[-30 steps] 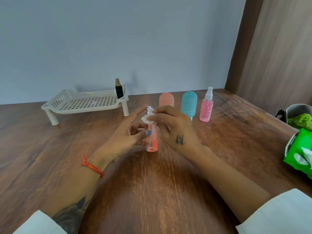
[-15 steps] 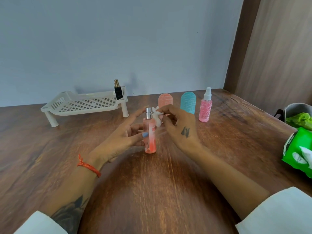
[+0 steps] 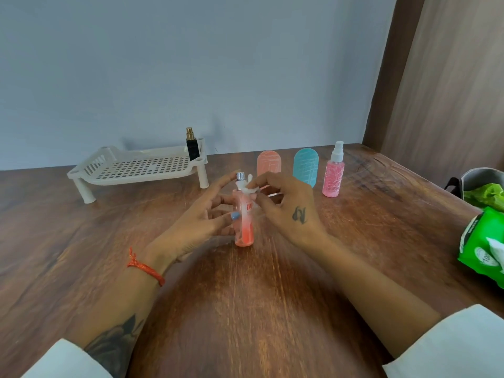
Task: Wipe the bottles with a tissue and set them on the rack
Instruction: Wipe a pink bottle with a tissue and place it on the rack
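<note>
A pink-orange bottle [image 3: 244,230] with a silver top stands upright on the wooden table [image 3: 245,309] at the centre. My left hand [image 3: 201,222] holds its body between thumb and fingers. My right hand [image 3: 286,205] pinches a small white tissue [image 3: 249,188] against the bottle's shoulder, just under the silver top. The white slotted rack [image 3: 136,167] stands at the back left, with a black bottle [image 3: 192,145] with a gold top on its right end.
Behind my right hand stand a salmon rounded bottle [image 3: 268,162], a teal rounded bottle [image 3: 306,165] and a pink spray bottle [image 3: 334,173]. A green tissue pack [image 3: 482,246] and a grey bin [image 3: 480,181] with green waste sit at the right edge.
The tissue has moved from over the silver top to the bottle's right shoulder. The bottle stays upright in my left hand.
</note>
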`<state>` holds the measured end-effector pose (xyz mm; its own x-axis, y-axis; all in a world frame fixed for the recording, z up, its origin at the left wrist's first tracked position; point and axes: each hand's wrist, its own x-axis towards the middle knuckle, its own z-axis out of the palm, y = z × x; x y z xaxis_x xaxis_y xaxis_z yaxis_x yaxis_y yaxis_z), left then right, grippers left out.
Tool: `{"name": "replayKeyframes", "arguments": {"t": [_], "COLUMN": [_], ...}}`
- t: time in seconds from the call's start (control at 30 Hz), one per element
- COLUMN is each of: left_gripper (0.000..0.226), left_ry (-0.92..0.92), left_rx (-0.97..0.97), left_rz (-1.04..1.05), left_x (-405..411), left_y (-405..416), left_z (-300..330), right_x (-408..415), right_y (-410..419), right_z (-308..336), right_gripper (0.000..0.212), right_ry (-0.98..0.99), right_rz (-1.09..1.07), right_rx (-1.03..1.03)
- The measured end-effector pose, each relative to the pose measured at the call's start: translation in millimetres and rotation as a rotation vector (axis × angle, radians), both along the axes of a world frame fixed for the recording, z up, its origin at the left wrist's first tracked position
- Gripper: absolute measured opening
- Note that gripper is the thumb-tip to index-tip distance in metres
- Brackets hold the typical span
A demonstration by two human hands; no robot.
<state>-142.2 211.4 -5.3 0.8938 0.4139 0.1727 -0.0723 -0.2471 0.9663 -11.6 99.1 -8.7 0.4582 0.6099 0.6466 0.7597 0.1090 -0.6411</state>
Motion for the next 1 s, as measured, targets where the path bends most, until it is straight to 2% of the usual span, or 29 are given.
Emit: {"name": "replayKeyframes", "arguments": {"t": [0.07,0.2,0.3,0.43,0.53,0.6,0.63,0.7,0.77,0.8,1.0], "left_gripper": [0.066,0.074,0.069,0.065,0.079,0.084,0.084,0.081,0.076,0.072,0.072], "left_ry": [-0.001,0.014,0.026,0.017,0.023,0.026,0.026,0.026,0.016,0.008,-0.013], "left_rx": [-0.013,-0.018,-0.037,-0.052,-0.014,-0.027,-0.045,-0.076,-0.108,-0.126,-0.198], "left_rz": [0.018,0.055,0.078,0.109,0.144,0.159,0.158,0.148,0.137,0.13,0.121], "left_x": [0.6,1.2,1.5,2.2,2.7,3.1,3.5,4.6,6.4,7.1,7.1], "left_y": [0.8,3.4,5.3,3.4,1.7,2.5,3.2,3.4,2.3,1.3,1.1], "left_z": [-0.5,-3.0,-3.8,-3.4,-4.6,-5.6,-5.8,-6.7,-8.6,-9.5,-9.3], "right_x": [-1.8,0.0,-1.2,-3.0,-3.1,2.2,5.5,10.8,10.7,9.2,9.7], "right_y": [-0.3,-1.4,-4.2,-7.4,-8.3,-11.9,-13.5,-14.0,-11.9,-10.5,-11.3], "right_z": [0.0,-1.0,2.0,5.5,5.6,9.1,11.8,16.0,17.3,16.4,10.1], "right_gripper": [0.009,0.009,0.01,0.011,0.014,0.017,0.018,0.021,0.018,0.017,0.017], "right_ry": [-0.112,-0.199,-0.247,-0.29,-0.329,-0.285,-0.227,-0.105,-0.039,-0.027,-0.023], "right_rz": [0.013,0.109,0.201,0.259,0.302,0.347,0.342,0.232,0.13,0.126,0.275], "right_rx": [-0.039,-0.216,-0.371,-0.443,-0.545,-0.63,-0.604,-0.409,-0.229,-0.204,-0.481]}}
